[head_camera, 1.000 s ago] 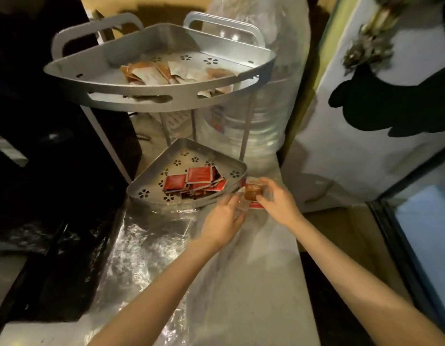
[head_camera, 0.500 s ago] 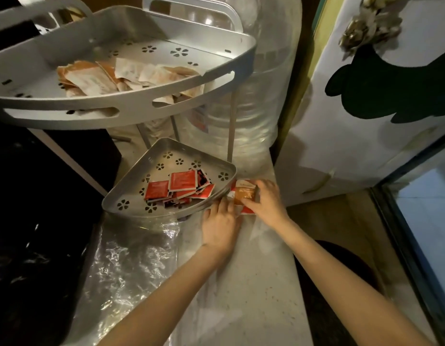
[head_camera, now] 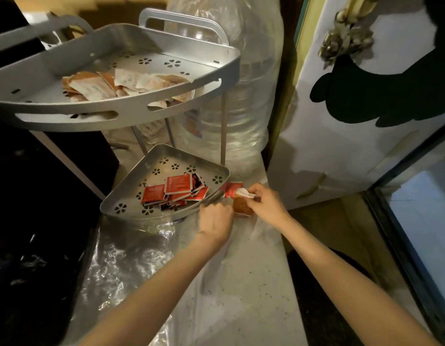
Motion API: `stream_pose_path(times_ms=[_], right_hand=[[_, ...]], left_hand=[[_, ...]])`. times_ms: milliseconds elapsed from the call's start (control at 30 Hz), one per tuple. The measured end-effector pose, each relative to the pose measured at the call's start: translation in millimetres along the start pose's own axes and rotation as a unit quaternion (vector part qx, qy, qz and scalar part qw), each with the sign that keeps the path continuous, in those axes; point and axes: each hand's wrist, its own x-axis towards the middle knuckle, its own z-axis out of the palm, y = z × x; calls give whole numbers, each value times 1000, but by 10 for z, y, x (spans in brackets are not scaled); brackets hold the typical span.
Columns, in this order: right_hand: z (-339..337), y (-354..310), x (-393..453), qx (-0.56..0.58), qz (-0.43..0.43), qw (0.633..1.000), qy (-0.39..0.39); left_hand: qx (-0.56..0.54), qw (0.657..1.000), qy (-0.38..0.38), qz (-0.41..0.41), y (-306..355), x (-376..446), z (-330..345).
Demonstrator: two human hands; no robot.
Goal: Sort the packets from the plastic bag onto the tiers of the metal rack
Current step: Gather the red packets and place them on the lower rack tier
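A grey metal rack has an upper tier (head_camera: 131, 113) with several tan and white packets (head_camera: 121, 83) and a lower tier (head_camera: 131, 193) with several red packets (head_camera: 177, 184). The clear plastic bag (head_camera: 131, 255) lies flat on the counter in front of the rack. My right hand (head_camera: 266, 203) pinches an orange-brown packet (head_camera: 242, 207) at the lower tier's right corner. A red packet (head_camera: 232, 189) lies just behind it. My left hand (head_camera: 215, 219) is curled on the bag's edge beside that packet; what it grips is hidden.
A large clear water bottle (head_camera: 244, 96) stands behind the rack. A white door with a dark shape (head_camera: 366, 121) is to the right. The pale speckled counter (head_camera: 254, 283) runs toward me, with a dark surface (head_camera: 42, 221) to its left.
The view has shifted slightly. My right hand has lifted the orange-brown packet a little, and my left hand has curled from flat into a loose fist beside it.
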Motion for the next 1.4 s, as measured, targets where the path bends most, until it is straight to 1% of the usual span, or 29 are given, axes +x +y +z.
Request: stream_pose_path(times_ms=[100, 167, 233, 333, 400, 500, 600, 667, 733, 833, 900, 1000, 1100, 1167, 1267, 1333, 1400], right_hand=[[-123, -110, -56, 24, 5, 1000, -11], [-225, -211, -88, 42, -10, 999, -2], [-346, -341, -128, 57, -33, 998, 10], [-547, -587, -187, 97, -63, 993, 16], [-687, -801, -240, 131, -88, 987, 15], [-917, -1183, -323, 179, -127, 975, 32], [-1150, -1603, -391, 223, -169, 958, 57], [-1281, -1867, -426, 245, -201, 946, 62], [-1378, -2107, -429, 252, -234, 937, 62], [-1433, -2416, -372, 277, -260, 923, 58], [-1408, -2591, -300, 288, -267, 917, 63], [-1303, -2790, -143, 289, -247, 923, 55], [-1177, -2906, 57, 257, -200, 945, 34], [-1108, -2953, 184, 204, -172, 963, 26], [-1025, -2989, 365, 72, -163, 984, 32], [-978, -3003, 450, 0, -161, 986, 51], [-940, -3005, 506, -34, -166, 984, 54]], left_hand=[[-5, 1000, -14, 20, -77, -51, -101], [-25, 999, -15, 17, -129, -121, -193], [-63, 998, -6, 15, -177, -202, -329], [-149, 988, 24, 27, -254, -316, -648], [-195, 978, 63, 29, -312, -404, -924], [-220, 964, 142, 46, -406, -530, -1372], [-253, 937, 230, 67, -509, -660, -1825], [-264, 918, 285, 79, -585, -737, -2089], [-256, 906, 328, 82, -683, -765, -2309], [-233, 894, 380, 47, -867, -719, -2562], [-231, 886, 401, 21, -1001, -653, -2681], [-238, 884, 402, -14, -1181, -497, -2773], [-232, 894, 381, -52, -1354, -317, -2743], [-220, 908, 350, -68, -1475, -215, -2692], [-210, 925, 302, -99, -1624, -103, -2638], [-198, 933, 280, -106, -1677, -43, -2620], [-181, 942, 261, -104, -1696, 6, -2612]])
